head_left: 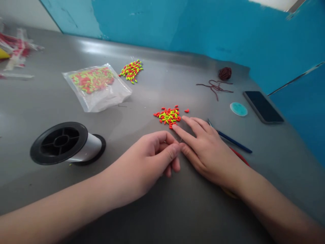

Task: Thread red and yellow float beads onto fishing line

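Observation:
My left hand (152,156) rests on the grey table (162,210) with its fingers curled and thumb pressed to them; whatever it pinches is too small to see. My right hand (203,145) lies flat beside it, fingers stretched forward, the index fingertip touching a small pile of red and yellow-green oval beads (169,116). One red bead (187,110) lies apart to the right of the pile.
A black spool of clear line (67,143) lies at left. A clear bag of beads (95,86) and a second bead pile (131,70) sit further back. Dark red cord (220,81), a round teal disc (238,109), a phone (262,106), a blue tool (233,140) are at right. Blue wall behind.

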### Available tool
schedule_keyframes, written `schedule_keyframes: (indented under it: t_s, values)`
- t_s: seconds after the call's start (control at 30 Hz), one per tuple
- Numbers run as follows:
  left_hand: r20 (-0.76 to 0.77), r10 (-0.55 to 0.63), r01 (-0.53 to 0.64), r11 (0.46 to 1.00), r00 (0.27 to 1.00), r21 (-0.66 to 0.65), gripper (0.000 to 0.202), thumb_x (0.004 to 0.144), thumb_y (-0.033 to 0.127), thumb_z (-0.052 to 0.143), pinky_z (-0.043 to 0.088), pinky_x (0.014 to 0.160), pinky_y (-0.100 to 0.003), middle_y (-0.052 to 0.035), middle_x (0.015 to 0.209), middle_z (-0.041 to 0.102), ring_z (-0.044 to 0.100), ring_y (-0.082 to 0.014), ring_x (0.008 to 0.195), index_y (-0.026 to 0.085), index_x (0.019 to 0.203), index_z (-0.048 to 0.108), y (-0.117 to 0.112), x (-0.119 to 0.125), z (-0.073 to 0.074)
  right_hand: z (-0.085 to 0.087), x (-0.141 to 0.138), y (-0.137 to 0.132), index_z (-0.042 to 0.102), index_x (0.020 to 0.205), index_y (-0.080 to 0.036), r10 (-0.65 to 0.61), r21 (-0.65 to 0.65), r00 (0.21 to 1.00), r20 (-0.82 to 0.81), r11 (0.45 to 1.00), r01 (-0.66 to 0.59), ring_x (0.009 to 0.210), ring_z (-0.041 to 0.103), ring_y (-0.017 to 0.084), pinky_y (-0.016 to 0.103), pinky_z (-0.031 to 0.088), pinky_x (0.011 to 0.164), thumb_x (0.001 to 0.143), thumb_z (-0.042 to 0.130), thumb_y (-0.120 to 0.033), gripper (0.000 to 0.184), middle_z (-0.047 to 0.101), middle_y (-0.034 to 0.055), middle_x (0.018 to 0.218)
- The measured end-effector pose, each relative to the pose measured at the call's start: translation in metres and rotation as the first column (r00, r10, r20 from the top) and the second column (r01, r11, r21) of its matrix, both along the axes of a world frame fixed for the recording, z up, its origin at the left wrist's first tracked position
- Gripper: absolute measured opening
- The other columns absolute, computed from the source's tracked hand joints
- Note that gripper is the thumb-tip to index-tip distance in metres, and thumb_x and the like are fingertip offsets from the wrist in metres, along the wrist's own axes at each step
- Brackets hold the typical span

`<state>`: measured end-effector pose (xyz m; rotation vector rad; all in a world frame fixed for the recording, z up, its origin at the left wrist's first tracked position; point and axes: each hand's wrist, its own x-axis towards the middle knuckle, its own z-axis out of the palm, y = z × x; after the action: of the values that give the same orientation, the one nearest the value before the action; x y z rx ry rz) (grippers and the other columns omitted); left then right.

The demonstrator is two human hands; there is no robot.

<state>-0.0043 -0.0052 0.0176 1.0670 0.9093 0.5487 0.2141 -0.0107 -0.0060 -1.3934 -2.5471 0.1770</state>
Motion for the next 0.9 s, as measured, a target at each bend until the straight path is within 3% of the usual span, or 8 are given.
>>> schedule_keyframes:
  t_s: [0.1, 0.23, 0.3, 0.47, 0.63, 0.7, 0.8, 0.9]
  values:
    - [-0.063, -0.025, 0.025, 1.000, 0.998, 0.004, 0.025, 0.106, 0.034, 0.063, 0.045, 0.060, -0.023, 0.0059, 0.070, 0.069, 0.056, -0.0089, 0.061, 0.020, 0.086, 0.061, -0.002, 0.001, -0.001, 0.000, 0.001, 0.002, 0.066, 0.152, -0.012, -0.005, 0.014, 0.999, -0.044, 1.000, 0.006, 0.148, 0.051, 0.046, 0.071, 0.046, 0.117, 0.112, 0.050, -0.024, 0.045, 0.057, 0.0261, 0.161]
    - [-0.099, -0.011, 0.009, 1.000, 0.995, -0.020, 0.025, 0.106, 0.035, 0.062, 0.043, 0.058, -0.022, 0.0068, 0.068, 0.067, 0.055, -0.0087, 0.059, 0.021, 0.086, 0.060, -0.003, 0.001, -0.002, 0.001, 0.005, 0.006, 0.075, 0.123, -0.010, -0.005, 0.073, 0.986, -0.165, 0.997, 0.017, 0.132, 0.062, 0.036, 0.056, 0.051, 0.116, 0.110, 0.050, -0.014, 0.029, 0.070, 0.0227, 0.136]
    - [-0.102, 0.000, -0.003, 0.999, 0.995, -0.033, 0.025, 0.105, 0.037, 0.063, 0.041, 0.055, -0.021, 0.0072, 0.067, 0.067, 0.054, -0.0086, 0.058, 0.021, 0.086, 0.060, -0.003, 0.001, -0.002, 0.000, 0.006, 0.008, 0.074, 0.122, -0.009, 0.002, 0.101, 0.979, -0.202, 0.995, 0.018, 0.126, 0.065, 0.033, 0.052, 0.052, 0.114, 0.108, 0.051, -0.011, 0.027, 0.074, 0.0206, 0.128]
    - [-0.119, 0.003, -0.008, 0.999, 0.993, -0.043, 0.026, 0.103, 0.041, 0.066, 0.040, 0.053, -0.020, 0.0074, 0.066, 0.066, 0.054, -0.0090, 0.058, 0.022, 0.087, 0.062, -0.003, 0.001, -0.001, -0.003, 0.009, 0.010, 0.077, 0.129, -0.007, 0.009, 0.117, 0.981, -0.192, 0.993, 0.014, 0.119, 0.067, 0.033, 0.053, 0.056, 0.107, 0.106, 0.059, -0.009, 0.030, 0.077, 0.0193, 0.126]
    - [-0.140, -0.022, 0.019, 1.000, 0.990, -0.018, 0.024, 0.103, 0.039, 0.066, 0.042, 0.056, -0.021, 0.0072, 0.067, 0.066, 0.054, -0.0094, 0.060, 0.022, 0.086, 0.062, -0.002, 0.000, 0.000, -0.002, 0.011, 0.009, 0.082, 0.106, -0.011, -0.016, 0.155, 0.984, -0.175, 0.987, 0.043, 0.099, 0.071, 0.031, 0.051, 0.062, 0.091, 0.104, 0.063, -0.008, 0.019, 0.080, 0.0154, 0.105]
    - [-0.135, -0.022, 0.020, 1.000, 0.991, -0.022, 0.022, 0.101, 0.037, 0.068, 0.042, 0.058, -0.021, 0.0069, 0.067, 0.066, 0.054, -0.0099, 0.060, 0.022, 0.086, 0.062, -0.002, 0.001, 0.001, 0.000, 0.012, 0.008, 0.082, 0.104, -0.013, -0.038, 0.179, 0.985, -0.168, 0.981, 0.069, 0.109, 0.071, 0.034, 0.056, 0.061, 0.098, 0.104, 0.063, -0.009, 0.019, 0.080, 0.0182, 0.113]
    - [-0.128, -0.016, 0.012, 0.999, 0.992, -0.035, 0.022, 0.097, 0.037, 0.071, 0.041, 0.057, -0.022, 0.0066, 0.067, 0.065, 0.053, -0.0107, 0.060, 0.022, 0.085, 0.062, -0.002, 0.001, 0.001, 0.001, 0.015, 0.007, 0.081, 0.113, -0.014, -0.080, 0.222, 0.984, -0.157, 0.968, 0.114, 0.136, 0.063, 0.041, 0.066, 0.053, 0.114, 0.103, 0.064, -0.012, 0.020, 0.069, 0.0250, 0.143]
    - [-0.148, -0.019, 0.014, 0.999, 0.989, -0.032, 0.022, 0.098, 0.039, 0.070, 0.040, 0.057, -0.023, 0.0064, 0.068, 0.065, 0.053, -0.0115, 0.061, 0.022, 0.085, 0.062, -0.003, 0.002, 0.001, 0.002, 0.019, 0.007, 0.081, 0.112, -0.016, -0.086, 0.245, 0.987, -0.135, 0.962, 0.118, 0.146, 0.058, 0.043, 0.067, 0.050, 0.119, 0.101, 0.064, -0.014, 0.020, 0.063, 0.0249, 0.153]
